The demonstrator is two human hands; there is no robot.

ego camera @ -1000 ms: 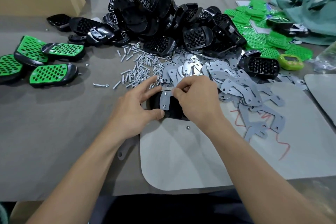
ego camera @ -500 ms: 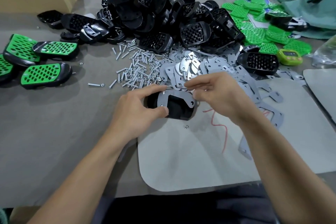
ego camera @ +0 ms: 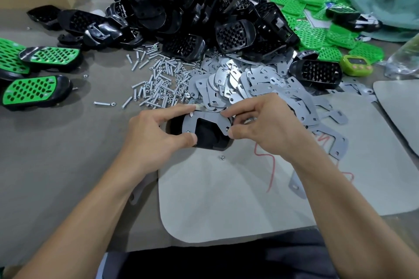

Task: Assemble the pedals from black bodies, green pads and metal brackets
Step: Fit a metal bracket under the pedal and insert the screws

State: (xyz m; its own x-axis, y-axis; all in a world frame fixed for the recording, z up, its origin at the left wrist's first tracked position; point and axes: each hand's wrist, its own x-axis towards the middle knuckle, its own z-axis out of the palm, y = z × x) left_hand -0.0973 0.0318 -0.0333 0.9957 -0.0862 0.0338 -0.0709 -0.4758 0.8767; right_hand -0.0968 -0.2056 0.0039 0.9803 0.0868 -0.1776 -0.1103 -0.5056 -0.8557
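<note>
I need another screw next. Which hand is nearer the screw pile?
Left. The left hand is right in front of the screw pile; the right hand is farther off, to its right.

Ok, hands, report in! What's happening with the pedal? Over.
Left hand grips black body. Right hand pinches metal bracket on top. Nothing blocking; loose nut nearby.

A pedal body (ego camera: 208,137) of smooth, glossy black plastic, topped by a flat metal bracket (ego camera: 210,118) with a dull grey finish. Bright, shiny metal screws (ego camera: 158,84). Glossy green plastic pads (ego camera: 310,34). Matt, paper-like table cover (ego camera: 56,154).
</note>
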